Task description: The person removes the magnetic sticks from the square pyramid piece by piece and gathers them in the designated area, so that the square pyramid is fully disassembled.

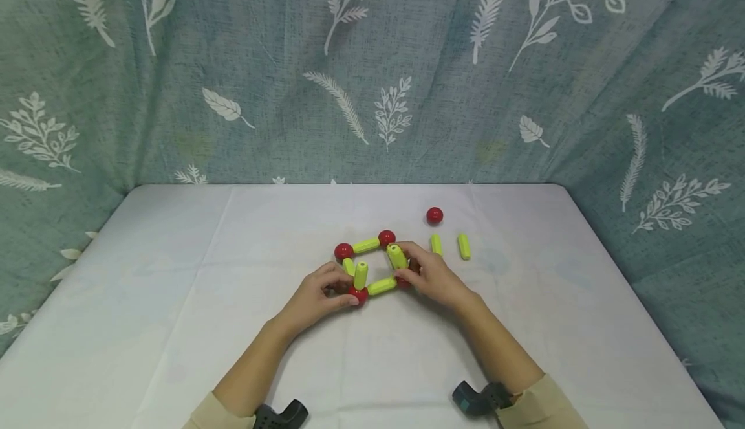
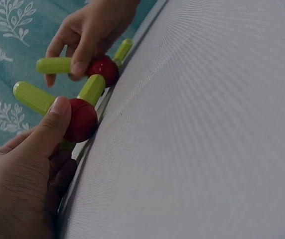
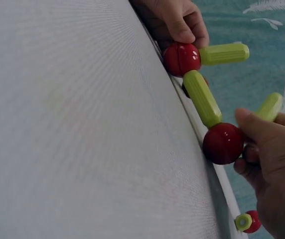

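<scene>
Lime-green and red pieces make up a four-cornered frame [image 1: 381, 286] between a person's two hands on a white-covered table [image 1: 174, 325]. The left hand [image 1: 319, 294] pinches the near-left ball [image 1: 358, 296], from which the left upright rod [image 1: 361, 274] rises beside the fingers; the right hand [image 1: 433, 277] grips the right upright rod [image 1: 397, 256] low down, just above the near-right ball [image 3: 223, 143]. By the look of it, the work is well advanced: balls mark all four corners, and rods span the near side between the grips, the side beyond the left hand and the far side. The right-hand side is too hidden to confirm, as is whether the right upright is fully seated. Both far balls, beyond the grips, carry no upright. Left over are two loose rods [image 1: 464, 246], just past the right hand, and a loose ball [image 1: 434, 216] farther beyond it. Room looks tightest between the hands and around those spares, and widest to the left of the left grip and between the forearms. The table's far edge [image 1: 291, 185] runs beyond the frame, well apart from both hands.
</scene>
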`<state>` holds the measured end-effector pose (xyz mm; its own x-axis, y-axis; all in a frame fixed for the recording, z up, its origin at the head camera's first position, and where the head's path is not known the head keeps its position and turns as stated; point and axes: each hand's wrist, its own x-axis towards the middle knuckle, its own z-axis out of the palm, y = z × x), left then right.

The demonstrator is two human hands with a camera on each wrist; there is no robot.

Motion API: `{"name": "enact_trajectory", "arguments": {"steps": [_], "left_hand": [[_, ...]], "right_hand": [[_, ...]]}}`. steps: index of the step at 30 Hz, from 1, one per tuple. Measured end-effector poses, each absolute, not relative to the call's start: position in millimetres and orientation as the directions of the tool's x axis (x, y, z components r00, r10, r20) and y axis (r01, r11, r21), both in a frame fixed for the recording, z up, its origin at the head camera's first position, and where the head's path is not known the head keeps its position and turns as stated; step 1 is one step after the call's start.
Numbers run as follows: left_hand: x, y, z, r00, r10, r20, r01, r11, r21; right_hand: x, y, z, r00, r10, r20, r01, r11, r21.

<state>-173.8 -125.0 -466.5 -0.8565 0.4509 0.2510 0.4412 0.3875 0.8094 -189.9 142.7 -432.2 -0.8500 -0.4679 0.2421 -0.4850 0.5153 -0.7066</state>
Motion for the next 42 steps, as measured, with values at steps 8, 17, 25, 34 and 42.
{"name": "enact_trajectory", "arguments": {"steps": [8,17,25,34,42], "left_hand": [[-173.1,-124.6,-465.2,-0.863,0.447,0.236,0.428,0.396,0.812],[-174.5,-125.9,-463.9,-0.851,0.46,0.253,0.451,0.394,0.801],[-170.2,-120.8,-456.7,-0.866,0.446,0.224,0.417,0.401,0.815],[-162.3,-116.7,-441.3,-0.869,0.447,0.21,0.409,0.414,0.813],[-174.3,-123.0,-465.2,-0.866,0.442,0.234,0.421,0.393,0.818]], "right_hand": [[-192.0,144.3,-432.6,-0.852,-0.418,0.315,-0.495,0.449,-0.744],[-200.6,124.9,-429.1,-0.83,-0.476,0.29,-0.549,0.606,-0.576],[-214.6,102.6,-417.1,-0.818,-0.567,0.093,-0.545,0.716,-0.436],[-217.2,107.5,-420.0,-0.853,-0.511,0.105,-0.488,0.709,-0.51],[-216.0,121.3,-418.8,-0.878,-0.463,0.124,-0.413,0.6,-0.685]]}}
